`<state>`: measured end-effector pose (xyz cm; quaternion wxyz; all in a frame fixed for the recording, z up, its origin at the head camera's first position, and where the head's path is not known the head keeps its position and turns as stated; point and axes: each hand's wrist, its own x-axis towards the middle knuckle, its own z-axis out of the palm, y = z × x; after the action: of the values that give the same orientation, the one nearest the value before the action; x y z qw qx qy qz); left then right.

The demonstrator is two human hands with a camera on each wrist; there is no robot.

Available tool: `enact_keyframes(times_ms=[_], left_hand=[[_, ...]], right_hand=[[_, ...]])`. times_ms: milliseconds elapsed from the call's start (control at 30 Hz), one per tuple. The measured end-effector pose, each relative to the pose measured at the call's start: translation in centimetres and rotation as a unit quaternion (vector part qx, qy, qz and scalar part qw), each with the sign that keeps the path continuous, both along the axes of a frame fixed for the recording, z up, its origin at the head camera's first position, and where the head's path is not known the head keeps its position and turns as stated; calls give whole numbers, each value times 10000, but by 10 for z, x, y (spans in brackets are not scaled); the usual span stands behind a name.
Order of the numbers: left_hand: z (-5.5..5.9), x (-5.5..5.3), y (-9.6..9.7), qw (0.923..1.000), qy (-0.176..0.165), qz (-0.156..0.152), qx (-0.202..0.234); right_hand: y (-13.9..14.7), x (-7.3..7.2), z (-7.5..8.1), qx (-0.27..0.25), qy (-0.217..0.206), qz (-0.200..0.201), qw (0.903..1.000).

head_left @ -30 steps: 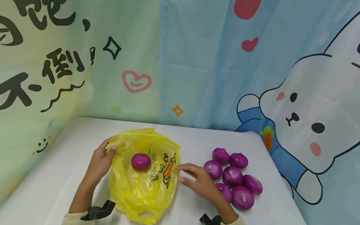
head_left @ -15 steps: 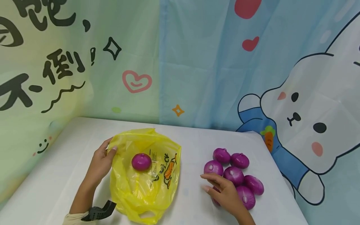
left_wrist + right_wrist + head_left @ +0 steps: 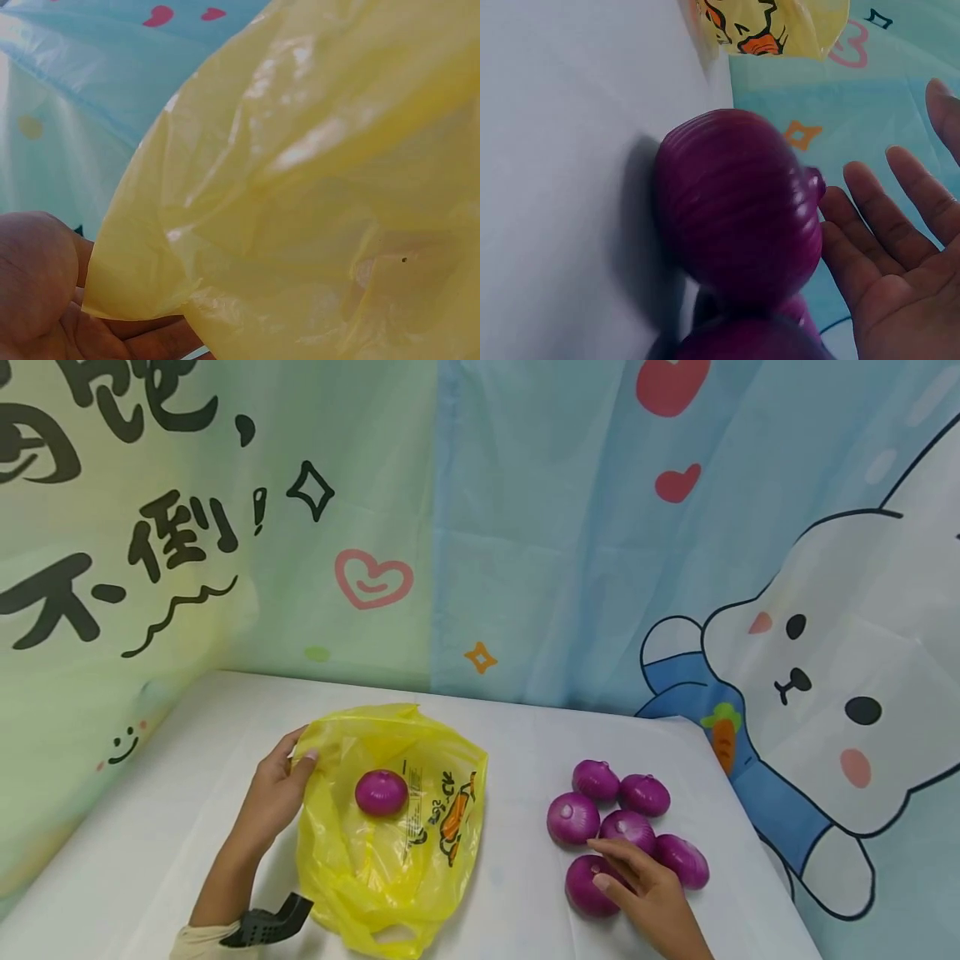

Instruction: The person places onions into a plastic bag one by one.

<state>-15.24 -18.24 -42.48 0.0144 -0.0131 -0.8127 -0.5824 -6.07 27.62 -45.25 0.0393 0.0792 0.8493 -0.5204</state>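
In the head view my left hand pinches the left rim of a yellow plastic bag between thumb and fingers. One purple onion shows inside the bag's opening. On the right, my right hand hovers over a group of several purple onions, its thumb by the nearest onion and partly hiding it. The right wrist view shows that hand with spread fingers beside a large onion. Yellow film fills most of the left wrist view, its edge against the left hand.
A white-covered table carries everything. Other loose onions lie close together behind and right of the right hand. Behind the table hangs a printed cloth with hearts, lettering and a white cartoon animal.
My right hand has left the bag's right edge and moved right to the onions, now lying farther right over the front ones. The left hand stays on the bag. The view has shifted slightly.
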Motion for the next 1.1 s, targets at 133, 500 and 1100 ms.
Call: enact_keyframes(times_ms=[133, 500, 1100], left_hand=[[1, 0, 0, 10000, 70, -41, -12], [2, -1, 2, 9999, 36, -18, -111], [-1, 0, 3, 10000, 24, -11, 0]], right_hand=[[5, 4, -5, -174, -99, -155, 9997], [2, 2, -16, 42, -47, -198, 9998], [-7, -1, -30, 401, -338, 815, 9953]])
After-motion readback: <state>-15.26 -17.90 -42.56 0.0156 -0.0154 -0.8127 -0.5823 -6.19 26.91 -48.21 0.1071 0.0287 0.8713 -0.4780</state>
